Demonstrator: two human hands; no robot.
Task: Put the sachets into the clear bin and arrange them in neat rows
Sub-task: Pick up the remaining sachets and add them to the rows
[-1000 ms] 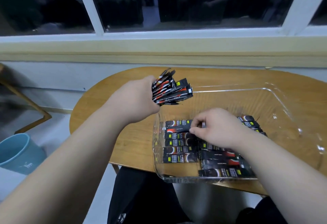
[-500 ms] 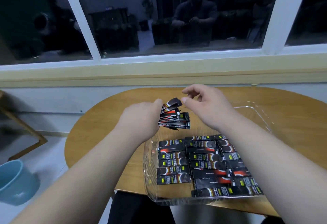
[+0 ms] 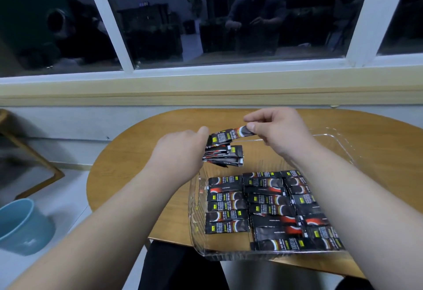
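Note:
My left hand [image 3: 180, 150] grips a bundle of black sachets [image 3: 225, 155] above the near left corner of the clear bin [image 3: 194, 209]. My right hand [image 3: 279, 129] pinches the end of one sachet [image 3: 231, 135] at the top of that bundle, between thumb and forefinger. Inside the bin, several black and red sachets [image 3: 267, 207] lie flat in three rows along the near half. The far half of the bin shows bare floor.
The bin sits on a rounded wooden table [image 3: 128, 159] under a window sill [image 3: 206, 90]. A blue bucket [image 3: 20, 225] stands on the floor at the left. A wooden frame [image 3: 29, 152] leans at the far left.
My right hand left the sachets in the bin, rose to the bundle and now pulls one sachet out to the right. The view has tilted up.

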